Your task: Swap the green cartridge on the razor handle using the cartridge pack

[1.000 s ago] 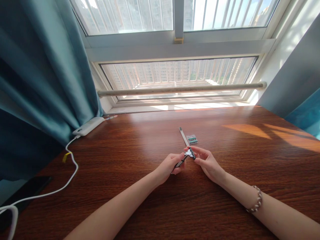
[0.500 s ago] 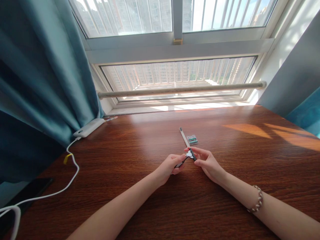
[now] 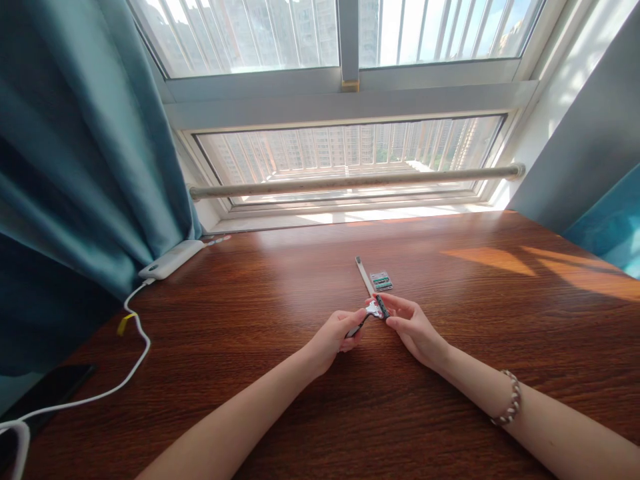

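Over the middle of the wooden table (image 3: pixel 260 333) both my hands meet on a small razor (image 3: pixel 373 311). My left hand (image 3: pixel 336 337) is closed around its dark handle. My right hand (image 3: pixel 413 325) pinches the razor's head between thumb and fingers. Just beyond them lie a second razor handle (image 3: pixel 364 275), pointing away from me, and a small pack of blade cartridges (image 3: pixel 381 281) beside it on the right.
A white power bank (image 3: pixel 173 259) sits at the back left by the teal curtain (image 3: pixel 75 167), with a white cable (image 3: pixel 131 333) running toward the front left. A dark phone (image 3: pixel 47 393) lies at the left edge. A window and a rail (image 3: pixel 350 181) border the far side.
The view has drifted slightly left and down. My hands have stayed together on the razor, with only small finger shifts at its head.
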The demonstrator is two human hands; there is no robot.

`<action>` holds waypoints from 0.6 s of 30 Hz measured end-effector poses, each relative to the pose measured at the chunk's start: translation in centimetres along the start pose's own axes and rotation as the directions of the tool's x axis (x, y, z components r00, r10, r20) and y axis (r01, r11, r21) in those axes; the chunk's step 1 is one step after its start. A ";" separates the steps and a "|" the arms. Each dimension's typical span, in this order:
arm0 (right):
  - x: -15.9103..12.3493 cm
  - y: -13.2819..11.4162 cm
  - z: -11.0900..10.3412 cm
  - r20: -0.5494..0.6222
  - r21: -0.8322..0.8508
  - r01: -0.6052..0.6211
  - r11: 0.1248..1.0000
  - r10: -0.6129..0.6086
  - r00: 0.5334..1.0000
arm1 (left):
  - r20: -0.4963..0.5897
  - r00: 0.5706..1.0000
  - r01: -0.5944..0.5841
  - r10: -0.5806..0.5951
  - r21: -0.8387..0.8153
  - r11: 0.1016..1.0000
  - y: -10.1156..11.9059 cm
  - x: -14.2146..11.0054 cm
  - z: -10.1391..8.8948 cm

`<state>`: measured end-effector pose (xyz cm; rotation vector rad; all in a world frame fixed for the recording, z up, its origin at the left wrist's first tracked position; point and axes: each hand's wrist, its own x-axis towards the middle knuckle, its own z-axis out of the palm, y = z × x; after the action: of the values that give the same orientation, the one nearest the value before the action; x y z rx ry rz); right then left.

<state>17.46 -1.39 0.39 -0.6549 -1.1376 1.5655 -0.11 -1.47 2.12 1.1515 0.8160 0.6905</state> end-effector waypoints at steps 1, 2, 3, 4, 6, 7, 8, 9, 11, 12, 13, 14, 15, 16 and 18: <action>0.0 0.0 0.0 -0.001 0.016 -0.006 1.000 0.006 1.000 | -0.003 1.000 -0.002 0.002 -0.009 1.000 -0.1 0.0 0.0; 0.0 0.0 0.0 -0.001 0.027 -0.011 1.000 0.011 1.000 | -0.002 1.000 -0.004 0.004 -0.020 1.000 -0.1 0.1 -0.1; 0.0 0.0 0.0 -0.002 0.035 -0.015 0.999 0.015 1.000 | 0.001 1.000 -0.006 0.006 -0.033 0.999 -0.2 0.1 -0.1; 0.0 0.0 0.0 -0.004 0.040 -0.019 0.999 0.019 1.000 | 0.004 1.000 -0.011 0.011 -0.048 0.999 -0.2 0.1 -0.1; 0.1 0.0 0.0 -0.012 0.045 -0.022 0.999 0.023 1.000 | 0.010 1.000 -0.025 0.025 -0.081 0.996 -0.3 0.2 -0.2; 0.1 0.0 0.1 -0.016 0.043 -0.022 0.999 0.023 1.000 | 0.012 0.999 -0.033 0.034 -0.099 0.995 -0.4 0.2 -0.2; 0.1 0.0 0.1 -0.017 0.037 -0.021 0.999 0.021 1.000 | 0.014 0.999 -0.040 0.042 -0.117 0.992 -0.5 0.3 -0.2; 0.1 0.0 0.1 -0.019 0.026 -0.018 1.000 0.018 1.000 | 0.015 0.999 -0.047 0.050 -0.137 0.989 -0.6 0.3 -0.3; 0.1 0.0 0.2 -0.022 -0.015 -0.005 1.000 0.005 1.000 | 0.009 0.998 -0.065 0.068 -0.180 0.982 -0.8 0.5 -0.4; 0.1 0.0 0.2 -0.023 -0.047 0.004 0.999 -0.005 1.000 | 0.002 0.997 -0.077 0.079 -0.200 0.977 -0.9 0.6 -0.4; 0.0 0.0 0.2 -0.023 -0.090 0.014 0.996 -0.016 1.000 | -0.003 0.996 -0.088 0.090 -0.219 0.972 -1.0 0.7 -0.5; 0.0 0.0 0.2 -0.025 -0.144 0.023 0.989 -0.027 0.999 | -0.007 0.995 -0.102 0.103 -0.237 0.966 -1.1 0.7 -0.5; 0.0 0.0 0.3 -0.031 -0.205 0.032 0.978 -0.039 0.999 | -0.013 0.993 -0.117 0.118 -0.252 0.961 -1.2 0.7 -0.6; -0.1 0.1 0.3 -0.040 -0.270 0.043 0.962 -0.056 0.998 | -0.022 0.991 -0.132 0.131 -0.263 0.956 -1.2 0.7 -0.5; -0.2 0.1 0.5 -0.064 -0.405 0.075 0.911 -0.110 0.992 | -0.049 0.989 -0.149 0.141 -0.265 0.953 -1.1 0.6 -0.4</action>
<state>17.10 -1.78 0.46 -0.9160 -1.4198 1.2169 -0.07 -1.01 0.87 0.9631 0.6432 0.9132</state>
